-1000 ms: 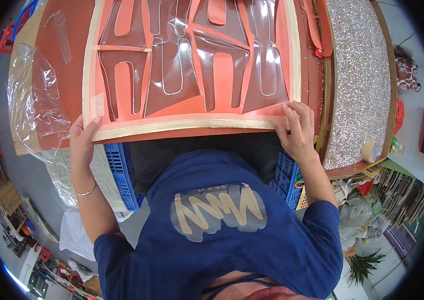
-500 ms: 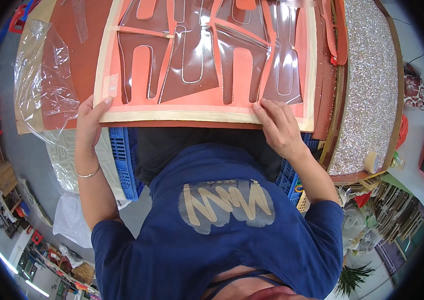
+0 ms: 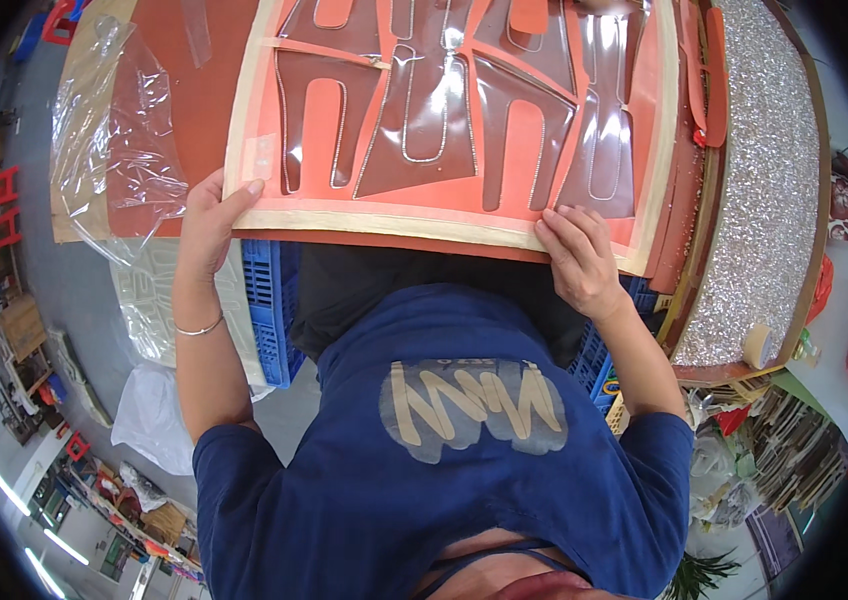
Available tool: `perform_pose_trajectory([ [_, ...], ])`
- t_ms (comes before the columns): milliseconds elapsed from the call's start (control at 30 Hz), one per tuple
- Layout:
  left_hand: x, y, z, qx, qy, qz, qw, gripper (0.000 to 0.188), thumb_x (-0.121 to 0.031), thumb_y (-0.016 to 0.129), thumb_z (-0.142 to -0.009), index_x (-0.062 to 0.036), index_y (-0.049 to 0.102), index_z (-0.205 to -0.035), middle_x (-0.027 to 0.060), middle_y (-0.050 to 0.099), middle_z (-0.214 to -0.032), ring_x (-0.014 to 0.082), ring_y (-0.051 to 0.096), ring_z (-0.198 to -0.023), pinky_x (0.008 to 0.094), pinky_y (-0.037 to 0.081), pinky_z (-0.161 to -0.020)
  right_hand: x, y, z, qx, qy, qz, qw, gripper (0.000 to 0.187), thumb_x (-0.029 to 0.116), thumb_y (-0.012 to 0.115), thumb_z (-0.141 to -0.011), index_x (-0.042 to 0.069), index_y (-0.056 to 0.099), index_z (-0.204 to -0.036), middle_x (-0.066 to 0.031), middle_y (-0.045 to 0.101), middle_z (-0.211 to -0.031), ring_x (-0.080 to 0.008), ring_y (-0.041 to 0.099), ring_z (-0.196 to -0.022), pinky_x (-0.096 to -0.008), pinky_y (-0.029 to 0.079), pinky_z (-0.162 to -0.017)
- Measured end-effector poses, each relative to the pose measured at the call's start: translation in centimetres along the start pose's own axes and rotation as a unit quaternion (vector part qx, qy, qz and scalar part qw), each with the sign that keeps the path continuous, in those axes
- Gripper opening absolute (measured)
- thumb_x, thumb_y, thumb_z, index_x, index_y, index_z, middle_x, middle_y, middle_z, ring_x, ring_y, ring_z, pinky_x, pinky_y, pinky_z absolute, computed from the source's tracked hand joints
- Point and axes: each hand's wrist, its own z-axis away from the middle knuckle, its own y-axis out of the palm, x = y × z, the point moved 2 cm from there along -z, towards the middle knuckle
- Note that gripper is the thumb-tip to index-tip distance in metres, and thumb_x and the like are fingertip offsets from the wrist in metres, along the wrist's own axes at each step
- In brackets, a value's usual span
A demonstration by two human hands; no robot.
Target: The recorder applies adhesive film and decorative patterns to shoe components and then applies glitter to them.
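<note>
A coral-red template panel [image 3: 414, 200] with a cream taped border lies in front of me. Its cut-outs have curved, tapering shapes, and shiny clear film with beaded-looking outlines covers dark brown-red areas within them. My left hand [image 3: 212, 222] grips the near left corner, thumb on top and fingers hidden below the edge. Closed on the near edge toward the right corner is my right hand [image 3: 581, 258], its fingers bent over the border and its thumb hidden. Beneath the panel is a brown-red sheet [image 3: 209, 90].
Crumpled clear plastic film [image 3: 144, 130] drapes over the table's left side. To the right lie coral strips [image 3: 714, 80] and a silver glittery surface [image 3: 759, 180] with a tape roll [image 3: 758, 345]. Blue crates [image 3: 272, 310] stand below the near edge.
The whole view has shifted, so the scene sits farther right and slightly turned. Both hands keep their places on the panel's near edge.
</note>
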Motion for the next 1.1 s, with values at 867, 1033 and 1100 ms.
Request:
perform_pose_trajectory([
  [867, -0.3, -0.1, 0.3, 0.018, -0.009, 0.016, 1.0, 0.029, -0.013, 0.066, -0.085, 0.0074, 0.062, -0.106, 0.0082, 0.067, -0.097, 0.0092, 0.062, -0.084, 0.0231, 0.049, -0.075, 7.3, 8.5, -13.8, 0.008, -0.158, -0.048, 0.986, 0.039, 0.014, 0.061, -0.074, -0.007, 0.058, -0.107, -0.0146, 0.056, -0.1, -0.0253, 0.053, -0.087, -0.0385, 0.043, -0.082],
  [1033, -0.5, -0.1, 0.3, 0.013, -0.026, 0.017, 0.999, 0.028, -0.014, 0.064, -0.086, 0.0073, 0.064, -0.104, 0.0078, 0.067, -0.095, 0.0094, 0.062, -0.082, 0.0236, 0.049, -0.074, 6.9, 8.1, -13.9, -0.037, -0.193, -0.08, 0.977, 0.036, 0.01, 0.058, -0.072, -0.01, 0.06, -0.102, -0.0153, 0.056, -0.095, -0.0252, 0.054, -0.082, -0.0371, 0.045, -0.077],
  [1100, -0.7, 0.0, 0.4, 0.022, -0.027, 0.012, 0.999, 0.028, -0.013, 0.065, -0.085, 0.0069, 0.064, -0.105, 0.0075, 0.067, -0.095, 0.009, 0.062, -0.082, 0.0233, 0.049, -0.074, 6.7, 8.2, -13.8, -0.042, -0.201, -0.093, 0.974, 0.035, 0.009, 0.059, -0.071, -0.01, 0.061, -0.1, -0.0153, 0.056, -0.093, -0.0253, 0.054, -0.082, -0.0368, 0.046, -0.077],
])
